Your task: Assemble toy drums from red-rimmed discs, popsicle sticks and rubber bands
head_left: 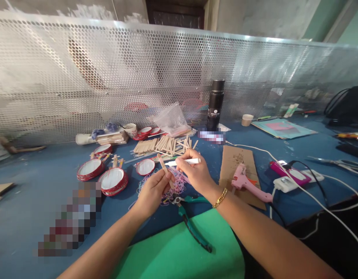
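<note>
My left hand is closed on a wooden craft stick, which tilts up to the left. My right hand pinches a white marker pen, its tip end close beside the stick; whether they touch I cannot tell. Under both hands spreads a tangle of pink and purple elastic bands. Green-handled pliers lie just below, partly on a green sheet. Behind the hands is a pile of loose craft sticks. A small red-rimmed round piece sits left of the bands.
Red-rimmed round pieces with sticks stand at left. On the right, a pink glue gun rests on cardboard, near a power strip, white cables and scissors. A black bottle stands before a perforated metal panel.
</note>
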